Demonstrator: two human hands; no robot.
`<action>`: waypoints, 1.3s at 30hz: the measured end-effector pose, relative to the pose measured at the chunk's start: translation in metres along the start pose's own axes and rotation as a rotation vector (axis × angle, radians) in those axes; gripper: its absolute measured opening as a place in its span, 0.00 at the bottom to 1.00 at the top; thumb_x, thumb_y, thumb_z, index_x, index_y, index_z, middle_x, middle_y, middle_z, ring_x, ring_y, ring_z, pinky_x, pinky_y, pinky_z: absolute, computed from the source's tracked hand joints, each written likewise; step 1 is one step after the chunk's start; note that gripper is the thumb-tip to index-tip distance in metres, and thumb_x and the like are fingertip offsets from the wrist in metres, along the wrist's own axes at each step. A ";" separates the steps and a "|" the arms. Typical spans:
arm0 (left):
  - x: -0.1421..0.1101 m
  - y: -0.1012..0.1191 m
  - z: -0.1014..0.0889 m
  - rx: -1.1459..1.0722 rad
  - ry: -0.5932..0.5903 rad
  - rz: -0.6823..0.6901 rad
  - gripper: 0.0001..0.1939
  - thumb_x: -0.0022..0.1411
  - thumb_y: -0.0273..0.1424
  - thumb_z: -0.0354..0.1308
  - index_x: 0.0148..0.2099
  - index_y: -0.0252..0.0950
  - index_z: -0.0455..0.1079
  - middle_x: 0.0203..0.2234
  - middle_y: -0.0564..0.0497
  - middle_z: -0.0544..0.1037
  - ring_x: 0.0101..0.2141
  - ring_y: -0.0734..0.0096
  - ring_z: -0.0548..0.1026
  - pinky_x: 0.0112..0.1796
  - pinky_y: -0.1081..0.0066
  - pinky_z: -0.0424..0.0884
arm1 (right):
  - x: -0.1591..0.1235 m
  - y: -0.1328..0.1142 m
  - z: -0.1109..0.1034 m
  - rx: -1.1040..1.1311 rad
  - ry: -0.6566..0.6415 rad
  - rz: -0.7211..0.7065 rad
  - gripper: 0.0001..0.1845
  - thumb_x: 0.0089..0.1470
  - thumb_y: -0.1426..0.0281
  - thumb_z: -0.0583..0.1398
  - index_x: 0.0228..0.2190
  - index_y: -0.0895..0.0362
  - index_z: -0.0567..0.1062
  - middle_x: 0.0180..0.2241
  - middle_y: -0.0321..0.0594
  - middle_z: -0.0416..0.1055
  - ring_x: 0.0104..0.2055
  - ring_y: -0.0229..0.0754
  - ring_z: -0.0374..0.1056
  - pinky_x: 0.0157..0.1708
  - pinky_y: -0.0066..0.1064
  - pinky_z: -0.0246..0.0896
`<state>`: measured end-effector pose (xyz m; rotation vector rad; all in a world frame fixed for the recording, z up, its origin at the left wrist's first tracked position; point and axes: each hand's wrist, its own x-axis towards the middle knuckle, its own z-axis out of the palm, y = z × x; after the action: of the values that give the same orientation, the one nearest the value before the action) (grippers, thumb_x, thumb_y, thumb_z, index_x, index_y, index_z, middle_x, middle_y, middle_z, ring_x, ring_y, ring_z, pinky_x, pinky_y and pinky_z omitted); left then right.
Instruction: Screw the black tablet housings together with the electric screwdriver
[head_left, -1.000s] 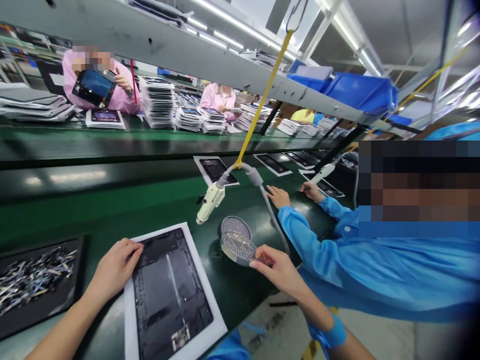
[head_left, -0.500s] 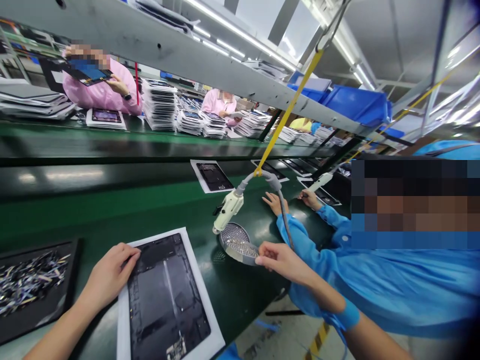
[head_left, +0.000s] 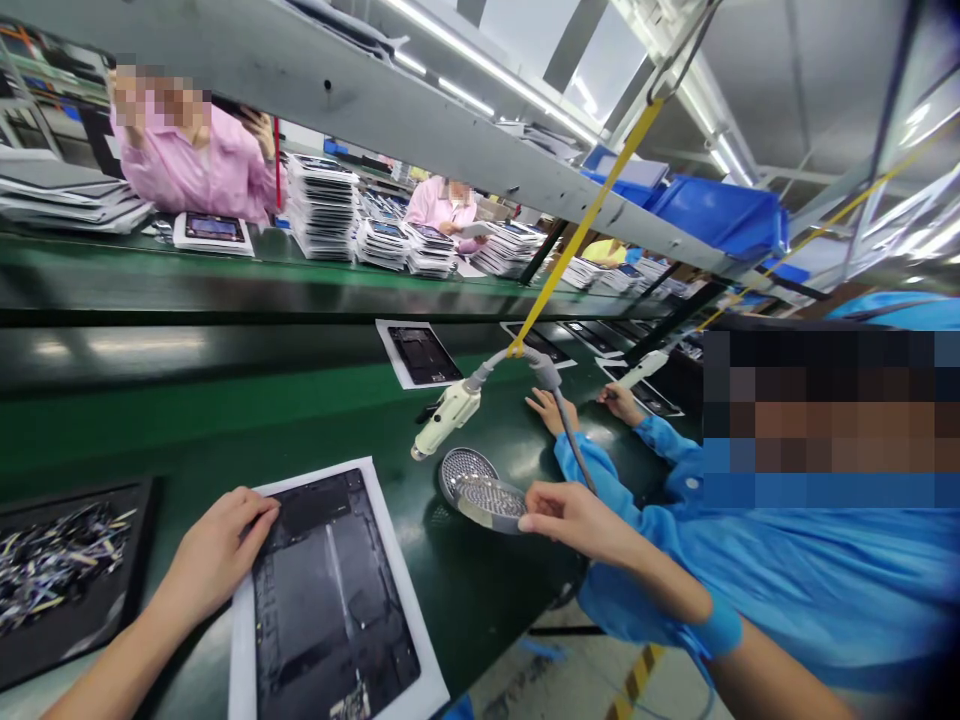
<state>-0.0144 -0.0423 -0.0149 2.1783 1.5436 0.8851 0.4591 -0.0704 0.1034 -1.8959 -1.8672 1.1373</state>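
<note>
Green and glossy, a workbench (head_left: 469, 600) slants across our view from the head. Lying on it just before us, at lower left of centre, is an opened tablet (head_left: 330, 580) on a white sheet (head_left: 244, 640), its dark inner parts facing up. Our left hand (head_left: 225, 540) is at the tablet's upper left corner, thumb and forefinger close together; whether they grip the edge, we cannot tell. Our right hand (head_left: 574, 515), with a blue band (head_left: 716, 625) at the wrist, pinches the rim of a round dish (head_left: 491, 503) between thumb and fingers, right of the tablet. This dish has a dotted surface and overlaps a second round dish (head_left: 459, 466) behind it.

Near the dishes, a cream-coloured electric screwdriver (head_left: 454, 408) hangs nose down from a yellow strap (head_left: 585, 230), its grey cable (head_left: 574, 440) looping down to the right. To our far left, a black tray (head_left: 90, 630) holds a heap of thin strips (head_left: 60, 560).

Close on our right sits a co-worker in blue (head_left: 795, 590), one hand holding a white tool (head_left: 645, 370). Across the bench, beside tall stacks (head_left: 324, 210), is a person in pink (head_left: 199, 180).
</note>
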 end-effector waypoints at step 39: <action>-0.002 -0.005 0.003 -0.025 0.009 0.008 0.25 0.70 0.51 0.47 0.39 0.41 0.78 0.34 0.49 0.81 0.36 0.64 0.80 0.40 0.70 0.75 | -0.003 0.003 -0.002 -0.088 0.031 0.012 0.25 0.49 0.47 0.65 0.23 0.55 0.67 0.19 0.29 0.57 0.24 0.35 0.52 0.26 0.29 0.45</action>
<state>-0.0165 -0.0415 -0.0210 2.1673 1.5202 0.9128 0.4627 -0.0730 0.1041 -1.9629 -1.9214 1.0395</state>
